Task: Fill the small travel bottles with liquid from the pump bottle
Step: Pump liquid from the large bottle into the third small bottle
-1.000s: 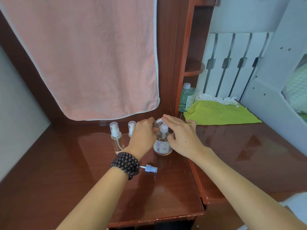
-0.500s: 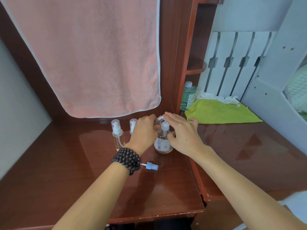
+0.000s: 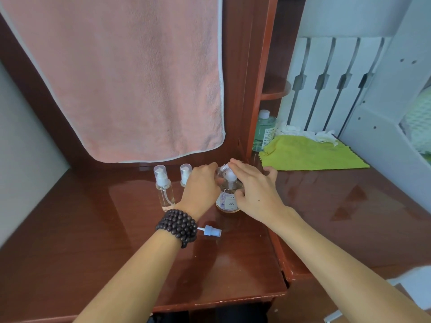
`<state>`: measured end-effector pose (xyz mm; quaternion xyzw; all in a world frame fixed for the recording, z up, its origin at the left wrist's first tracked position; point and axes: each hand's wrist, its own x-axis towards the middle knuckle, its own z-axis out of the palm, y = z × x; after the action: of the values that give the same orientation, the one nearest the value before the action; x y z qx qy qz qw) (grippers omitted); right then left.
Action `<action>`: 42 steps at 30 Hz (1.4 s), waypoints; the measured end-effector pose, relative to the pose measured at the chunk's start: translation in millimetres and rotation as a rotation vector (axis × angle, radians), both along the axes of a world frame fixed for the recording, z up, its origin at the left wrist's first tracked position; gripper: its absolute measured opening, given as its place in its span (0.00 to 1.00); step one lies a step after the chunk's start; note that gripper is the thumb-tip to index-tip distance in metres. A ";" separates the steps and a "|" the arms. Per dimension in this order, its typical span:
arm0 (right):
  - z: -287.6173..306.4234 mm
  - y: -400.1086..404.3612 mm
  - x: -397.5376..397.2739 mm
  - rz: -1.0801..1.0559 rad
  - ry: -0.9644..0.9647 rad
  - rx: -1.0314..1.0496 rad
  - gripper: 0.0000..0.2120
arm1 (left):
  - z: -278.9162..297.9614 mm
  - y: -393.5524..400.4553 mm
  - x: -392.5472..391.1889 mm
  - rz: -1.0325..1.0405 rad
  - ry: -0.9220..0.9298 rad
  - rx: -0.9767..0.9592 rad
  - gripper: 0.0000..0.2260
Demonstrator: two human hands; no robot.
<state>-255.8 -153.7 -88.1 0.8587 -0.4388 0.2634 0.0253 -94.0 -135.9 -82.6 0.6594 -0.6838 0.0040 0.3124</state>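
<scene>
Desk (image 3: 93,241): glossy red-brown top, bears every item below; a spill would spread fast on this finish.

Towel (image 3: 116,78): pink, hangs behind the bottles; not in play.

Cloth (image 3: 310,155): green, on the right surface, well apart from the work; too far to catch a drip.

Pump bottle (image 3: 227,199): clear, labelled, upright between both hands, pump head at top. Risk: a hard press could tip it or shoot liquid past the target mouth.

Left hand (image 3: 200,185): fingers curled around a small open bottle (image 3: 222,170), held tilted with its threaded neck at the pump head. Risk: narrow mouth, so slight misalignment sends liquid over the fingers and desk.

Right hand (image 3: 254,190): fingers laid over the pump head, thumb against the bottle's side; grip depth cannot be told.

2 capped bottles (image 3: 163,187), (image 3: 185,174): upright, just left of the left hand. Risk: a wrist swing could topple them.

Loose sprayer (image 3: 211,230): lying by the left wrist. Risk: may roll or be swept off.
</scene>
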 end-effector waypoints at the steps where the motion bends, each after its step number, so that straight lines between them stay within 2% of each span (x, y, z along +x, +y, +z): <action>1: 5.1 -1.0 0.1 -0.002 0.012 0.003 0.33 | 1.8 -0.7 0.7 -0.003 0.001 0.001 0.01; 5: 21.4 -4.8 0.1 0.007 0.019 0.028 0.30 | 8.4 -4.3 2.7 -0.001 0.003 -0.022 0.02; 14: 6.7 -4.0 2.7 -0.010 -0.026 -0.013 0.30 | -1.1 -4.2 0.6 0.020 -0.030 -0.023 0.01; 18: 0.8 -2.4 2.2 -0.010 -0.010 -0.013 0.32 | -4.1 -2.7 -1.2 0.042 -0.035 -0.004 0.01; 26: 16.9 -5.7 4.1 0.008 0.054 -0.096 0.28 | 13.6 0.9 2.8 -0.005 0.010 -0.028 0.03; 33: 11.3 -4.9 3.9 -0.002 0.025 -0.074 0.28 | 6.4 1.0 0.3 0.003 -0.012 -0.008 0.02; 39: 6.7 -3.1 3.2 0.005 0.010 -0.054 0.29 | 3.4 2.5 -1.6 0.009 0.001 0.018 0.06; 42: 9.8 -5.0 2.4 0.011 -0.002 -0.051 0.30 | 9.3 2.7 0.6 -0.006 0.027 0.009 0.03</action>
<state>-253.4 -158.7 -78.3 0.8600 -0.4273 0.2752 0.0453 -93.5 -133.2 -73.2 0.6587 -0.6815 -0.0087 0.3186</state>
